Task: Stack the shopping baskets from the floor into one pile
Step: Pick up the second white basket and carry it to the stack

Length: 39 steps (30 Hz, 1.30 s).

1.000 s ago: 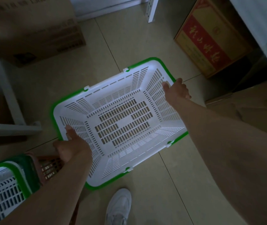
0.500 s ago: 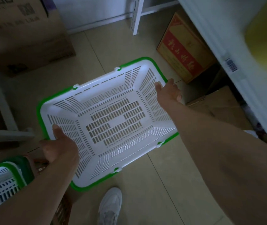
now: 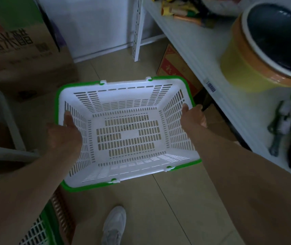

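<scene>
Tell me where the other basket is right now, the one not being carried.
In the head view, the second basket sits at the bottom-left corner, under the left forearm, left of the white shoe and below the held basket.

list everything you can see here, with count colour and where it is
shopping basket: 1, white with green rim, held above the floor at centre
second basket: 1 in view, white and green, bottom left corner, partly cut off
cardboard box: 1, brown with printed characters, on the floor upper left
red and yellow carton: 1, on the floor under the shelf, mostly hidden
shelf: 1, white, along the right side
bucket: 1, yellow and orange with dark inside, on the shelf upper right
tools: several, dark and brass-coloured, on the shelf at right, blurred
shoe: 1, white, on the tiled floor at bottom centre
left hand: gripping the basket's left rim
right hand: gripping the basket's right rim
</scene>
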Available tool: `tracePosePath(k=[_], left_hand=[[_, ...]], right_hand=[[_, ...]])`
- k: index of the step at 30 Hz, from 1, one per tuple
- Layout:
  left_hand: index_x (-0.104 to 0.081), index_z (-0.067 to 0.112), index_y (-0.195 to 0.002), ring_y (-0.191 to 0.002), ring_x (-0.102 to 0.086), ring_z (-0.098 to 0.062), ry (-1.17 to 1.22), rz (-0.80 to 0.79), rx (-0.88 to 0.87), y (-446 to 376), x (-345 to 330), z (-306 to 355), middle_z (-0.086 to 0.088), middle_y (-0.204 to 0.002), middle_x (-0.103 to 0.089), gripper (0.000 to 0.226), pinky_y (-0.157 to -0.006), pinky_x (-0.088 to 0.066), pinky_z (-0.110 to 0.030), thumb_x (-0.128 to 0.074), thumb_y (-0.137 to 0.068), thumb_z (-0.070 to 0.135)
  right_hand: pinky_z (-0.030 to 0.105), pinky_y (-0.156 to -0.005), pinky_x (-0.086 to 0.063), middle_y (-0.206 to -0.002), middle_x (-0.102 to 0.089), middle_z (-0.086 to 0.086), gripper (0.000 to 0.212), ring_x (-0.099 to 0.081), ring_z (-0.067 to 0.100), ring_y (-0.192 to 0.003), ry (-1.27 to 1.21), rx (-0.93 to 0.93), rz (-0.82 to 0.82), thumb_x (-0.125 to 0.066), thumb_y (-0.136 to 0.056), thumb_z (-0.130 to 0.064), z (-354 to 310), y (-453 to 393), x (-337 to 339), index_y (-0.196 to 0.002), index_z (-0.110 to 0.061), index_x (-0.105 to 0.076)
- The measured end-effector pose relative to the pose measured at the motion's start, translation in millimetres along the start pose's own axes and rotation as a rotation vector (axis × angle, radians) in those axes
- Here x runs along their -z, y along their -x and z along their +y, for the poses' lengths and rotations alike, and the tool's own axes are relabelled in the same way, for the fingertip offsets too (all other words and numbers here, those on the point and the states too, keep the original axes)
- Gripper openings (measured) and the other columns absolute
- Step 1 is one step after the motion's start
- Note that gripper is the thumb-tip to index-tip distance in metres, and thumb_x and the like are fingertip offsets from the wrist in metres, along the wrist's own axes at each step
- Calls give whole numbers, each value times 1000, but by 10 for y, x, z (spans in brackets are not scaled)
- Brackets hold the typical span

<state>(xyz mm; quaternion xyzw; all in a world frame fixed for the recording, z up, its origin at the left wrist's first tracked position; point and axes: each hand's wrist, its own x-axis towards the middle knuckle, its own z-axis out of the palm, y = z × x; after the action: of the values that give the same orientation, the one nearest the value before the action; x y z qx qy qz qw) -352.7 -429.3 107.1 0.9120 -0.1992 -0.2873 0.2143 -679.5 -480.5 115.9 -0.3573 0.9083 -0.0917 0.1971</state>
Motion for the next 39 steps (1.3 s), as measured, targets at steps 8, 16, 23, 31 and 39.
tracePosePath(k=[8, 16, 23, 31, 39], left_hand=[[-44, 14, -125, -74, -64, -26, 22, -24, -116, 260, 458, 284, -8, -98, -64, 72, -58, -49, -35, -29, -88, 74], [-47, 11, -120, -61, -55, -17, 34, -18, -204, 656, 994, 136, -6, -90, -61, 65, -48, -39, -29, -28, -93, 67], [-49, 12, -102, -78, -65, -30, 151, 70, -181, 689, 1624, -104, -10, -96, -66, 65, -72, -57, -42, -32, -87, 74], [-51, 8, -122, -90, -57, -29, 215, 246, -122, 644, 2552, -625, -10, -109, -60, 66, -74, -41, -35, -38, -92, 64], [-52, -2, -101, -79, -51, -28, 178, 335, -9, 436, 3462, -1491, -7, -74, -47, 63, -74, -33, -34, -35, -97, 58]], right_hand=[[44, -97, -42, -133, -55, 18, 55, -53, 36, -122, -61, -11, 96, -35, -100, -47, 102, 358, 520, -135, -4, -38], [36, -72, -38, -117, -63, 19, 47, -62, 36, -104, -39, 77, 256, -30, -102, -45, 252, 860, 1056, -124, -6, -45], [33, -67, -34, -105, -67, 19, 42, -64, 35, -94, -37, 155, 337, -32, -103, -41, 143, 1433, 1359, -113, -5, -52], [35, -71, -36, -111, -66, 17, 45, -64, 34, -100, -38, 252, 313, -33, -102, -43, -228, 2252, 1288, -121, -6, -51], [36, -72, -45, -108, -65, 13, 43, -64, 31, -95, 33, 398, 140, -27, -104, -41, -471, 3253, 935, -118, -8, -50]])
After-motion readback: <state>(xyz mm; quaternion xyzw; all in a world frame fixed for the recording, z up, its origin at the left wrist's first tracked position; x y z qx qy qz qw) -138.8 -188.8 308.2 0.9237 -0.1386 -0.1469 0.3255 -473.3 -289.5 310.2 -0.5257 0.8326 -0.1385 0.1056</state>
